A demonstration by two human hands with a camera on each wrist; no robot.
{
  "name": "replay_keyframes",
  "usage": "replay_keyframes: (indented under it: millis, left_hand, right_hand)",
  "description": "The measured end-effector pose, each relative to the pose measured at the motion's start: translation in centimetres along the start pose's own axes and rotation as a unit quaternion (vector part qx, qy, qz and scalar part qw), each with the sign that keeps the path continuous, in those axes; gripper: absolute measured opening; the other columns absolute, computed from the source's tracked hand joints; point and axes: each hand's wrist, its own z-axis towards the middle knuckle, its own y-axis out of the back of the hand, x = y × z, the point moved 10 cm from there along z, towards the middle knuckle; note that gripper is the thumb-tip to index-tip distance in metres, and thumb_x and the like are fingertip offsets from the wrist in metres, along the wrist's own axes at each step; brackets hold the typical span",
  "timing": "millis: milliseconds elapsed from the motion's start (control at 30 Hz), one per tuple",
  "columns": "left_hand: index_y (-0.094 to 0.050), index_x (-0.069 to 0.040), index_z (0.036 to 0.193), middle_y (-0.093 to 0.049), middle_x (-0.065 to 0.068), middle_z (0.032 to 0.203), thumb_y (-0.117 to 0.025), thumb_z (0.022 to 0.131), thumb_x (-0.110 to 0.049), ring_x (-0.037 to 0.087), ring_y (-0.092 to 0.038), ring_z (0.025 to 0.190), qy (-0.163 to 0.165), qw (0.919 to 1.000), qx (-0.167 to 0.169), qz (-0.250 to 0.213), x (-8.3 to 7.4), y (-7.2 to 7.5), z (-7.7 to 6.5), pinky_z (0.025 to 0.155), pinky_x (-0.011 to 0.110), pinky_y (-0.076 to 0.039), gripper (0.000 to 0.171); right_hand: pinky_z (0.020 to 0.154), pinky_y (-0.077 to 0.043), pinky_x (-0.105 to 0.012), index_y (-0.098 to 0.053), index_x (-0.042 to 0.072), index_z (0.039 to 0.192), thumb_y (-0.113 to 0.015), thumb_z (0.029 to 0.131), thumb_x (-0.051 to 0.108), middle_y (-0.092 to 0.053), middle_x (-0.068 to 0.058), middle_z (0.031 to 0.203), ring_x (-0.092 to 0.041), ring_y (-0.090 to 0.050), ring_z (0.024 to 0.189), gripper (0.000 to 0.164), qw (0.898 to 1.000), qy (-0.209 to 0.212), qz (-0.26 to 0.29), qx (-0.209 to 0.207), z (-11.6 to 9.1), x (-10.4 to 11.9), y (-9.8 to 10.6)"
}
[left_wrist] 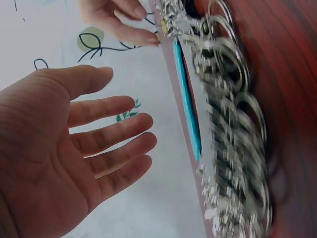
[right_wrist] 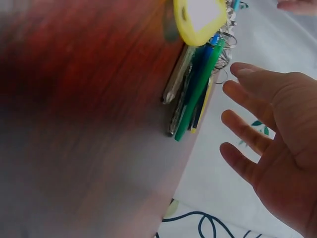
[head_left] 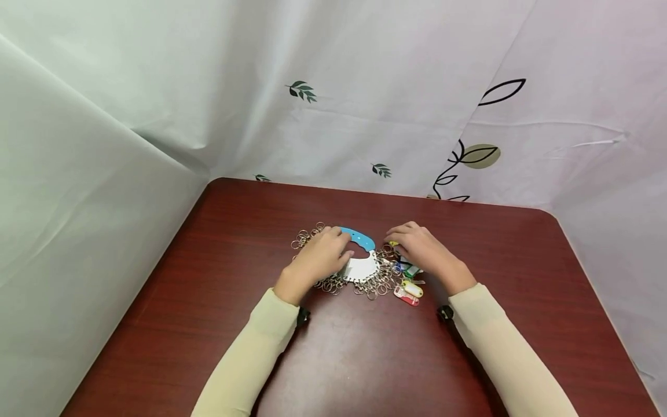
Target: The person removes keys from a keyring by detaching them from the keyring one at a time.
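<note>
Head view, holder: white plate with curved blue handle and metal rings [head_left: 361, 269] lies on the dark-red table [head_left: 339, 359], handle facing away from the person, long axis roughly left-right.
Left hand [head_left: 322, 253]: over its left half, fingers spread, gripping nothing.
Right hand [head_left: 419, 248]: fingers spread beside coloured plastic tags [head_left: 413, 289].
Tags: bunched rightward, perhaps for right-hand reach.

Long cream sleeves [head_left: 256, 350] — black wrist devices [head_left: 445, 313] — hands [head_left: 324, 251] bare
</note>
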Motion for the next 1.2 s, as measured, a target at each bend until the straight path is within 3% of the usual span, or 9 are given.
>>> replay_keyframes:
  millis: [167, 300, 533, 867, 1200]
  left_hand:
    - [-0.071, -0.005, 0.116, -0.068, 0.014, 0.116, -0.063, 0.103, -0.025, 0.031, -0.063, 0.115, -0.002, 0.9998, 0.011, -0.018, -0.9, -1.1, 1.6, 0.101, 0.044, -0.053, 0.025]
    - [-0.071, -0.004, 0.121, -0.067, 0.013, 0.114, -0.062, 0.103, -0.024, 0.029, -0.064, 0.108, -0.005, 0.999, 0.028, -0.034, -1.8, -2.0, 2.8, 0.095, 0.041, -0.054, 0.028]
    - [-0.069, -0.006, 0.121, -0.066, 0.011, 0.114, -0.061, 0.103, -0.02, 0.028, -0.065, 0.107, -0.002, 0.9985, 0.046, -0.029, -2.6, -3.7, 4.3, 0.094, 0.041, -0.055, 0.024]
    - [-0.07, -0.008, 0.113, -0.065, 0.012, 0.112, -0.063, 0.103, -0.022, 0.028, -0.065, 0.105, 0.003, 0.9971, 0.071, -0.028, -3.5, -5.4, 5.5, 0.09, 0.04, -0.055, 0.019]
    - [-0.068, -0.009, 0.123, -0.06, 0.016, 0.124, -0.053, 0.105, -0.014, 0.025, -0.066, 0.104, 0.028, 0.9934, 0.1, -0.048, -3.6, -6.4, 6.1, 0.087, 0.037, -0.055, 0.023]
  right_hand:
    - [0.093, -0.053, -0.056, -0.078, 0.009, 0.112, -0.07, 0.097, 0.006, -0.073, -0.009, 0.123, -0.037, -0.063, 0.116, 0.017, 1.0, 0.008, -0.016, 0.009, 0.6, 0.1, -0.5]
    - [0.088, -0.055, -0.054, -0.078, 0.01, 0.108, -0.072, 0.095, 0.006, -0.075, -0.009, 0.118, -0.036, -0.064, 0.111, 0.015, 0.999, 0.02, -0.033, 0.013, 0.9, 0.1, -0.8]
    - [0.077, -0.055, -0.052, -0.078, 0.012, 0.103, -0.073, 0.091, 0.001, -0.075, -0.008, 0.112, -0.035, -0.065, 0.104, 0.017, 0.999, 0.023, -0.046, 0.008, 1.1, -0.1, -0.7]
    - [0.081, -0.056, -0.05, -0.072, 0.006, 0.104, -0.073, 0.092, 0.002, -0.071, -0.014, 0.116, -0.035, -0.063, 0.104, 0.013, 0.998, -0.002, -0.047, 0.045, 0.9, -0.4, -1.3]
    - [0.081, -0.055, -0.051, -0.071, 0.008, 0.098, -0.078, 0.088, 0.003, -0.07, -0.014, 0.115, -0.036, -0.062, 0.102, 0.013, 0.999, -0.018, -0.012, 0.034, 0.8, -1.0, -1.4]
